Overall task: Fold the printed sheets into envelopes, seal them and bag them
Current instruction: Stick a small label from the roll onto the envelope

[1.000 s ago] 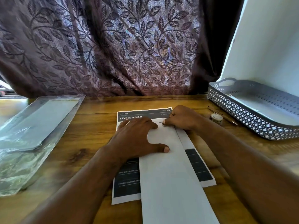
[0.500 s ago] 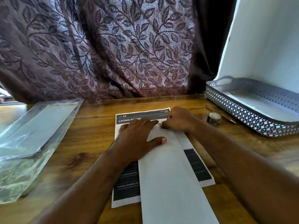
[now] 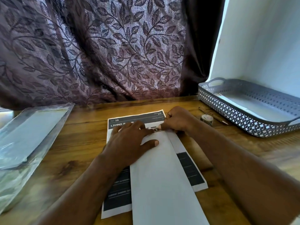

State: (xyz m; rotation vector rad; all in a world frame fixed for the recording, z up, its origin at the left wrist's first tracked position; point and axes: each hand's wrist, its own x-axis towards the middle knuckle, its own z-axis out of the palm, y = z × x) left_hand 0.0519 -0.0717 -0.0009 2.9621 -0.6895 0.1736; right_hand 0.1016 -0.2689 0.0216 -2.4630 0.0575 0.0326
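Little has moved in the last second: the left hand (image 3: 129, 140) has crept slightly farther up the printed sheet (image 3: 138, 118), while the right hand (image 3: 177, 120) stays at the same spot on the paper's fold.

That printed sheet lies flat on the wooden table (image 3: 84, 137), straight ahead of the person, with its dark header band reading "2A" and "LIVING R…" at the far end. One long side is folded over, so a white flap (image 3: 162, 176) runs down the middle and covers much of the print. A strip of dark print shows on either side of it.

Left hand: palm down, fingers (image 3: 141, 125) stretched out and pressing on the paper, with the thumb lying across the flap's far end. Right hand: curled up, with thumb and forefinger pinching the top edge of the flap. The two hands nearly meet there.

A clear plastic bag (image 3: 32, 132) with something flat and pale inside lies on the table to the left, well apart from the sheet. To the right sits a grey latticed tray (image 3: 243, 114) with white paper in it. Between tray and right hand are a small roll of tape (image 3: 206, 119) and a thin stick (image 3: 215, 117). A leaf-patterned curtain (image 3: 97, 46) hangs behind the table.
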